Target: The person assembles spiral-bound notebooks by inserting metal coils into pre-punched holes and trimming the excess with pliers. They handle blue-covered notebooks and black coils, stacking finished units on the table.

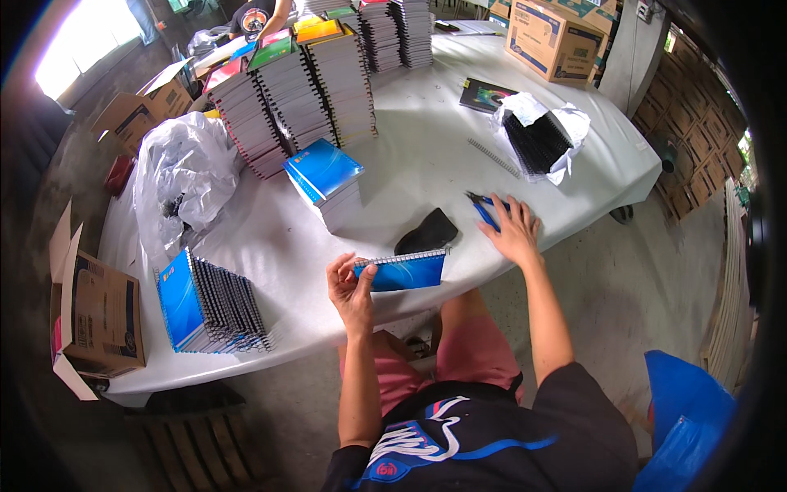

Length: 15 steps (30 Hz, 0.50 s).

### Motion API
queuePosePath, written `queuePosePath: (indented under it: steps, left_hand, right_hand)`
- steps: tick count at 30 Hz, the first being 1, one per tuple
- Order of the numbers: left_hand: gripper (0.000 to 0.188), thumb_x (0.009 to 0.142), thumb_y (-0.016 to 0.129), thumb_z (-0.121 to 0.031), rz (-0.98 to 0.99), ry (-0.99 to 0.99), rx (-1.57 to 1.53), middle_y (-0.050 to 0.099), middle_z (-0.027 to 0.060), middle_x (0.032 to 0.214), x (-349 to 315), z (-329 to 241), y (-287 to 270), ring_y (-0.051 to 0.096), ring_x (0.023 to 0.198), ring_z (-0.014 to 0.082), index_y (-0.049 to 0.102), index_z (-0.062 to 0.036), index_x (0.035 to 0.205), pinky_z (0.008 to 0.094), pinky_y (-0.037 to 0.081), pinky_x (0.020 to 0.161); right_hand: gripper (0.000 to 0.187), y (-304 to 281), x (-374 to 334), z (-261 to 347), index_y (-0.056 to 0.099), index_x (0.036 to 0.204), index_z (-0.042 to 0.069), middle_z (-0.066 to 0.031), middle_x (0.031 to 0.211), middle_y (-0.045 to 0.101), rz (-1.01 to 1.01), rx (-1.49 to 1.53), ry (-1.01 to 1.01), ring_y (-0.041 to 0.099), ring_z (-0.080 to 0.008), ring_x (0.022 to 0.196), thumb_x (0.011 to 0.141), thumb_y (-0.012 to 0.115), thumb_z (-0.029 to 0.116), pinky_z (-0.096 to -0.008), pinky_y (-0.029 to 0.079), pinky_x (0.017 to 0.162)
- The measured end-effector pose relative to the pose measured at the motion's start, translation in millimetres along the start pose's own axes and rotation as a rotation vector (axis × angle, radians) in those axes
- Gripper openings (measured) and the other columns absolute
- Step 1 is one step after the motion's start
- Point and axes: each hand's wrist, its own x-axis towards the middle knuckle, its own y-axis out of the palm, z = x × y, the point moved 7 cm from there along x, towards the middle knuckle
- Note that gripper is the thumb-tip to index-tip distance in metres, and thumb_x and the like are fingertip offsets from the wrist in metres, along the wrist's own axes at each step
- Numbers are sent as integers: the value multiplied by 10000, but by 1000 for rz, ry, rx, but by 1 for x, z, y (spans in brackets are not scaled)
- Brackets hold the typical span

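My left hand [351,287] holds a blue spiral-bound notebook [403,271] by its left end, just above the near edge of the white table [410,156]. My right hand [514,230] lies flat on the table, fingers spread, on blue-handled pliers [484,209]. A black pouch [426,234] lies between the two hands. A loose wire coil [494,157] rests further back.
A short pile of blue notebooks [326,182] sits mid-table, tall stacks [295,98] behind it. Bound notebooks stand in a row [209,305] at the left. A white bag of black coils [537,139], a clear plastic bag [184,176] and cardboard boxes [98,320] surround the table.
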Motion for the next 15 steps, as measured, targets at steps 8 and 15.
queuePosePath:
  steps: [8,15]
  left_hand:
    - [868,754,712,25,-129,242,348,650,102,835,-5,-58,16,609,757,135,183,-76,1435,259,476,753]
    - [904,735,726,25,-156,372,423,660,92,830,-13,-83,17,603,752,132,149,-29,1428,275,474,753]
  right_hand:
    - [475,-46,-57,57,407,1357,133,-165,1043,484,-147,839,-273,500,-301,934,915,511,274,-378,400,862]
    - [390,-95,-130,155,555,1255,267,-120,1117,459,-125,547,-632,471,-278,1004,873,573,348,-442,339,908]
